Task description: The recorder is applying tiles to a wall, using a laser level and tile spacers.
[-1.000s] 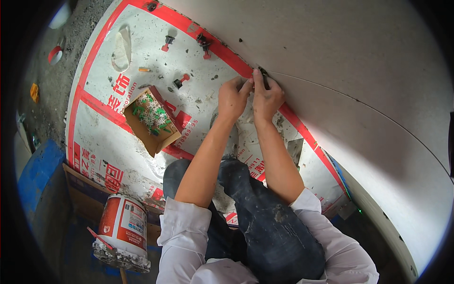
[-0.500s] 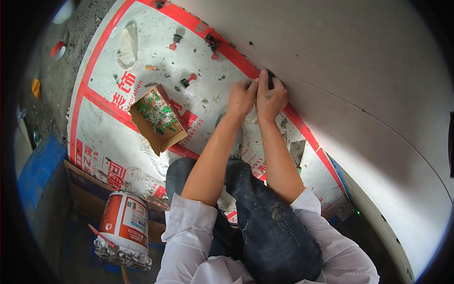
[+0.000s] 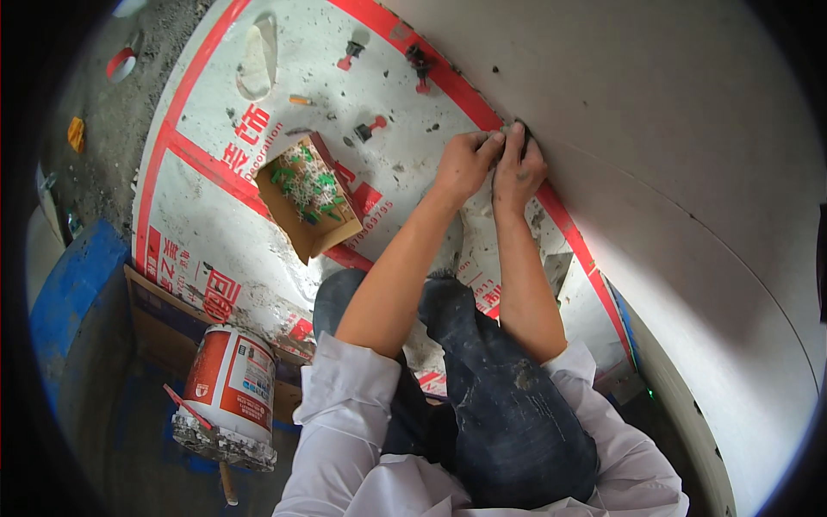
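My left hand [image 3: 465, 164] is closed, with thumb and fingertips pinched together at the foot of the large pale wall panel [image 3: 646, 112]. Right beside it, my right hand [image 3: 519, 175] has its fingers bent against the same bottom edge, the fingertips close to those of the left. Whatever sits between the fingers is too small or hidden to make out. To the left of my forearms, an open cardboard box [image 3: 334, 236] holds many small green and white tile spacers [image 3: 308, 188]. Red-and-black tile levelling pieces [image 3: 370, 129] lie loose on the printed protective sheet [image 3: 194, 103].
A pale shoe-sole-shaped piece [image 3: 258, 60] lies at the far left of the sheet. Lower left, a red and white bucket [image 3: 231, 388] has a mortar-crusted rim. Beyond the sheet are a tape roll [image 3: 121, 65] and a blue-covered curved edge [image 3: 82, 302]. A thin seam crosses the panel.
The view has shifted, so the sheet and box appear farther right. Both hands stay at the panel's foot, with the right fingers slightly straighter and reaching up against the edge.
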A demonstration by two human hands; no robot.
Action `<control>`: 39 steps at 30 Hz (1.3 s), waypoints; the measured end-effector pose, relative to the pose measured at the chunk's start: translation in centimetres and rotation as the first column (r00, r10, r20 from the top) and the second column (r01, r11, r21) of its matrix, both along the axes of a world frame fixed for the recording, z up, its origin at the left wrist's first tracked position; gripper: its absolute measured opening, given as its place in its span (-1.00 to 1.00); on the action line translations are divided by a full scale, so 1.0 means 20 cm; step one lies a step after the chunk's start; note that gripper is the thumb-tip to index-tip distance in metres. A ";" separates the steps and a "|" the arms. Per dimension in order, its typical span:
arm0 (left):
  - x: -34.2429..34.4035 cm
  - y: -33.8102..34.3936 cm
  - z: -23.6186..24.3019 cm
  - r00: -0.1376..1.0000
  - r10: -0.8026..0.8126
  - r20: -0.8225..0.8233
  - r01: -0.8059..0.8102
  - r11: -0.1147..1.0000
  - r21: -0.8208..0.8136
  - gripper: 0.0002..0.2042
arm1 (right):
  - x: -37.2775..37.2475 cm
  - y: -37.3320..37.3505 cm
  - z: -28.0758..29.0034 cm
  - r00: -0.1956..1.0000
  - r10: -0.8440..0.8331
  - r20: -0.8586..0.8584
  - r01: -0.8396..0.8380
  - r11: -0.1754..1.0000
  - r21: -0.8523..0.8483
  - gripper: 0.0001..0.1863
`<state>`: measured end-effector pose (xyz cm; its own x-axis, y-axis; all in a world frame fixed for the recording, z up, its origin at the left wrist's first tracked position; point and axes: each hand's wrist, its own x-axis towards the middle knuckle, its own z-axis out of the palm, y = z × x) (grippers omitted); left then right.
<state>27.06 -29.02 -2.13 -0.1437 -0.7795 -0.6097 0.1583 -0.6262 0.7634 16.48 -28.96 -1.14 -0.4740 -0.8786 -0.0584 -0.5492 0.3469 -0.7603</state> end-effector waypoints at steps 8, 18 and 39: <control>0.26 -0.30 -0.09 0.363 0.236 0.901 -0.001 0.967 -0.253 -0.54 | -0.10 0.24 0.11 0.933 -0.170 0.318 0.125 0.980 0.157 -0.50; 0.15 0.27 0.71 0.953 -0.087 0.289 0.195 0.908 -0.370 -0.80 | -0.11 0.35 0.79 0.824 0.188 0.535 -0.239 0.971 0.028 -0.63; 0.31 0.36 1.28 0.997 0.059 -0.039 -0.069 0.930 -0.361 -0.83 | -0.23 0.27 1.46 0.901 0.219 0.374 -0.141 0.964 -0.225 -0.38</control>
